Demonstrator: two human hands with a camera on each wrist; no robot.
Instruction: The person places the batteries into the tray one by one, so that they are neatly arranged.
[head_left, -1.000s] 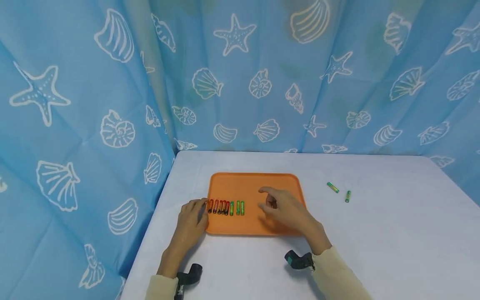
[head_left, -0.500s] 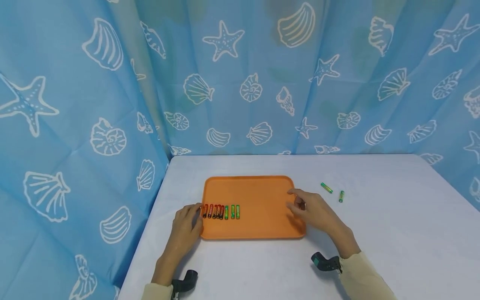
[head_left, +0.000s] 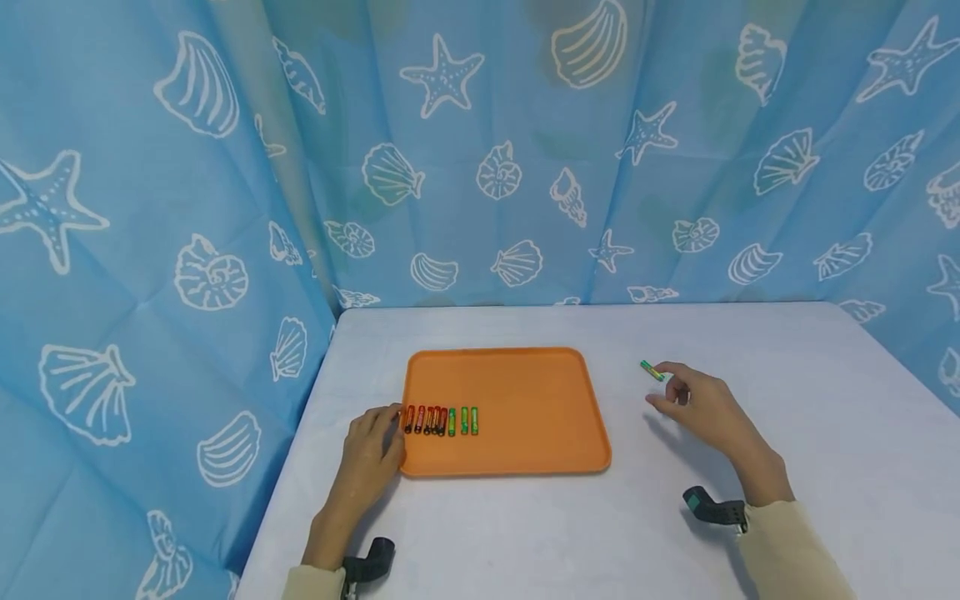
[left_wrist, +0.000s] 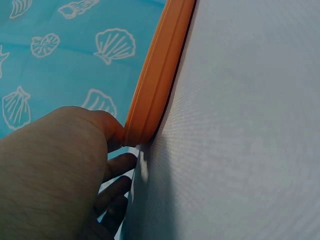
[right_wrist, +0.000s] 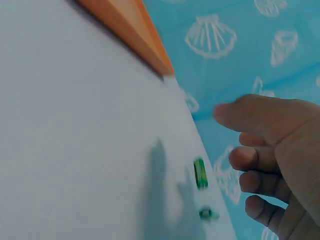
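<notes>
My left hand (head_left: 367, 454) rests at the left rim of an orange tray (head_left: 525, 417). In the left wrist view its thumb (left_wrist: 112, 127) touches the tray's corner (left_wrist: 145, 120), and the other fingers hang loosely beside it. On the tray's left side stands a row of small batteries, red-and-black ones (head_left: 428, 419) followed by green ones (head_left: 464, 421). My right hand (head_left: 705, 412) hovers right of the tray, thumb and index finger apart, holding nothing. A green battery (head_left: 652, 371) lies just beyond its index fingertip. The right wrist view shows another green battery (right_wrist: 207, 214), hidden behind the hand in the head view.
A white-covered table (head_left: 525, 533) bears everything. Behind it and along the left hangs a blue curtain (head_left: 480, 208) with white shells and starfish. A black wrist camera (head_left: 712, 507) sits on the right wrist, another (head_left: 371, 560) on the left.
My right hand has moved from above the tray rightward to the loose green batteries, its fingers still apart. The left hand stays at the tray's rim. The head view has shifted slightly.
</notes>
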